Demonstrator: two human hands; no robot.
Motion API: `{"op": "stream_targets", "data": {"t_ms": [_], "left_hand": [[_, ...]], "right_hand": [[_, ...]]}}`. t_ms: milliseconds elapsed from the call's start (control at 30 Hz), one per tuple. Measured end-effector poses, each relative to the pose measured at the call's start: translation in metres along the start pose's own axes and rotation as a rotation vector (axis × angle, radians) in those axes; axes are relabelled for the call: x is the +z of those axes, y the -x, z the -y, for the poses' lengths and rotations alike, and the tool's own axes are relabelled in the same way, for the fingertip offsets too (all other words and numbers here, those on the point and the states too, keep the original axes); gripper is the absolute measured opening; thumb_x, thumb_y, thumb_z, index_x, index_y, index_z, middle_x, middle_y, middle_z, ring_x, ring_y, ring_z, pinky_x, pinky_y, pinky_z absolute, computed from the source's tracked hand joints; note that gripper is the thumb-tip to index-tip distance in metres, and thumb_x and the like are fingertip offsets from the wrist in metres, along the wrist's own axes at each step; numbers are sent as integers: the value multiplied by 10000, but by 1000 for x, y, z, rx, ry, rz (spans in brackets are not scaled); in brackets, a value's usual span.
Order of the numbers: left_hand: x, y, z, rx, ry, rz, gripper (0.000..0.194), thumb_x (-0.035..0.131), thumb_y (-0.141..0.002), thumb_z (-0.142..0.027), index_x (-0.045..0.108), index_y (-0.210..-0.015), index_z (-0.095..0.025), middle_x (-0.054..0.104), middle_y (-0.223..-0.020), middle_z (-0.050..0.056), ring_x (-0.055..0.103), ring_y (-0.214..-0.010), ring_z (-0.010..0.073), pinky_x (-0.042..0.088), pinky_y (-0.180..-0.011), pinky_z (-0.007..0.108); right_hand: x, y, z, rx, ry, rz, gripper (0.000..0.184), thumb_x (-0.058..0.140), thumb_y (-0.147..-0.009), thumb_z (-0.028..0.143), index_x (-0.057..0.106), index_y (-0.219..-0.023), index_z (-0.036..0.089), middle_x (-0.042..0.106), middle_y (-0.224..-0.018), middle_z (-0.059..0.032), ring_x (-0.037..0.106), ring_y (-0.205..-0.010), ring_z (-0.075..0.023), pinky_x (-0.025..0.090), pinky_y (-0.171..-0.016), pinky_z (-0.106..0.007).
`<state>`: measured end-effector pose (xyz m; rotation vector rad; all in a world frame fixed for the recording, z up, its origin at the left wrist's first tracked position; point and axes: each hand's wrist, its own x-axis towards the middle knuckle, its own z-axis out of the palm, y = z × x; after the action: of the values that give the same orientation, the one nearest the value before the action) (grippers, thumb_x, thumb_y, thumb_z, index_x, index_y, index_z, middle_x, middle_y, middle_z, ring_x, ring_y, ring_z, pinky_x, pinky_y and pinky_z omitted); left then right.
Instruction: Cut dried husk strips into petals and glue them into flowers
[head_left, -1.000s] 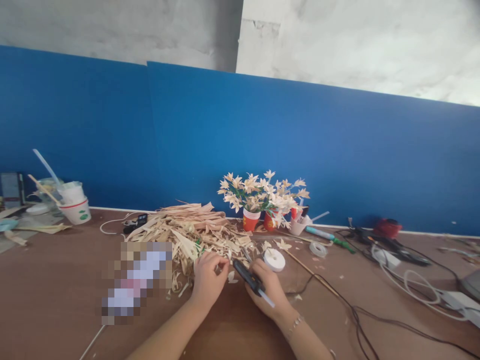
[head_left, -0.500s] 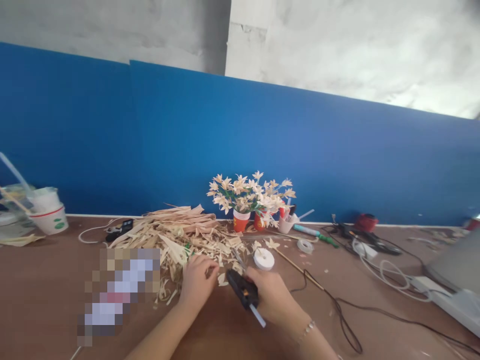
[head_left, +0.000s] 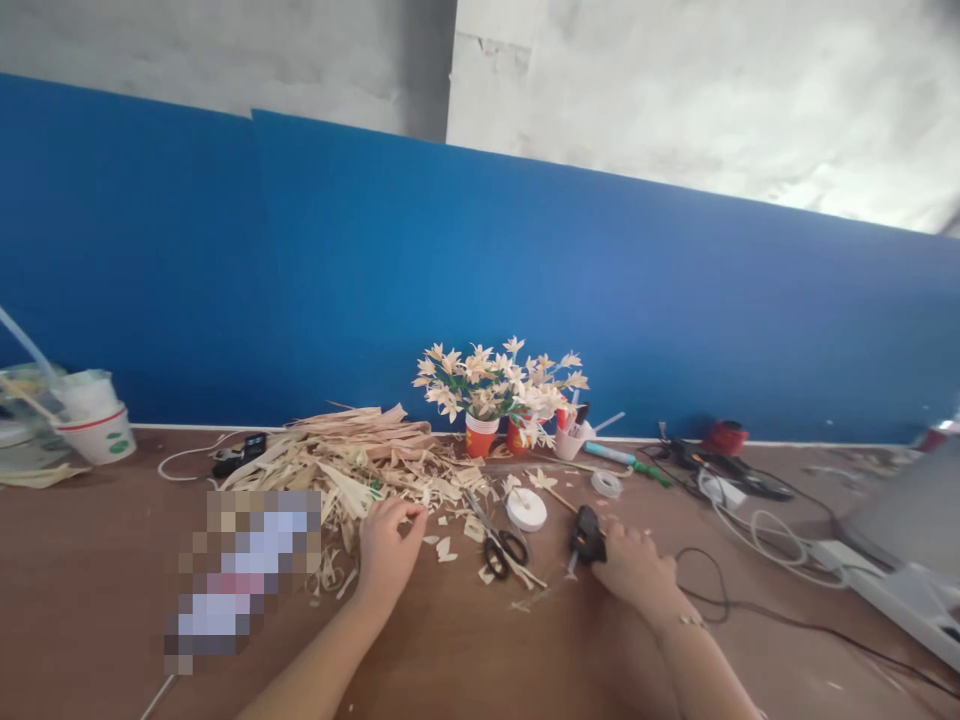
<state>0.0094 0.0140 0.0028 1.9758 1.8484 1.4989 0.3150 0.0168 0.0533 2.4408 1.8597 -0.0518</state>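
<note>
My right hand (head_left: 637, 568) is closed around the handle of a black hot glue gun (head_left: 588, 536), low over the right part of the table; a clear glue stick pokes out of the gun's near end. My left hand (head_left: 390, 545) has thumb and fingertips pinched together beside a heap of dried husk strips (head_left: 352, 460). Whatever may be in that pinch is too small to make out. Between the hands lie black-handled scissors (head_left: 504, 552), a white tape roll (head_left: 526, 510) and pale husk scraps (head_left: 445, 550).
Husk flowers (head_left: 487, 380) stand in orange paper cups (head_left: 481, 438) against the blue partition (head_left: 360, 270). A thin stick (head_left: 556, 496), a clear tape roll (head_left: 606, 484) and a black cord (head_left: 787, 614) lie rightward. A power strip (head_left: 892, 600) is far right, a white paper bucket (head_left: 97, 435) far left.
My right hand has carried the glue gun to the right, away from my left hand, uncovering the scissors. The left hand has stayed almost in place, still pinched.
</note>
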Motion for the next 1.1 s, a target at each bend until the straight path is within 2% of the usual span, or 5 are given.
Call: {"op": "stream_targets", "data": {"t_ms": [200,433,633,800,1100], "left_hand": [[1,-1,1,-34,8,-24,139,542,-764,-245,632,-667,-202,666,-731,20,575,-768,206,418,-734,328],[-1,-2,1,-40,27,-27,115,553,-758,-217,641,-686,-199,666,-737,22,578,-768,199,426,-729,319],[2,-2,3,-53,34,-21,120,555,-760,-205,638,-672,-201,662,-729,19,573,-756,195,422,-720,313],[2,-2,3,-75,13,1,110,567,-750,-204,645,-672,-211,667,-737,14,576,-770,202,411,-720,316],[0,0,-4,-99,-80,79,94,583,-735,-201,665,-696,-223,663,-766,12,558,-820,225,375,-711,333]], "right_hand": [[-16,31,81,-407,-43,-113,182,493,-764,175,675,-759,169,656,-861,-148,605,-863,-283,389,-707,-363],[25,27,174,-605,-369,-171,143,572,-749,263,663,-715,158,632,-877,-128,569,-893,-250,410,-750,-302],[47,20,179,-634,-435,-219,69,577,-685,121,624,-726,151,625,-858,-112,557,-858,-251,415,-746,-312],[44,18,169,-716,-708,-286,140,473,-785,105,593,-779,177,626,-751,-46,575,-718,-181,424,-676,-262],[37,21,167,-969,-983,-480,259,407,-844,112,616,-975,188,603,-849,-75,564,-805,-178,462,-734,-291]]}}
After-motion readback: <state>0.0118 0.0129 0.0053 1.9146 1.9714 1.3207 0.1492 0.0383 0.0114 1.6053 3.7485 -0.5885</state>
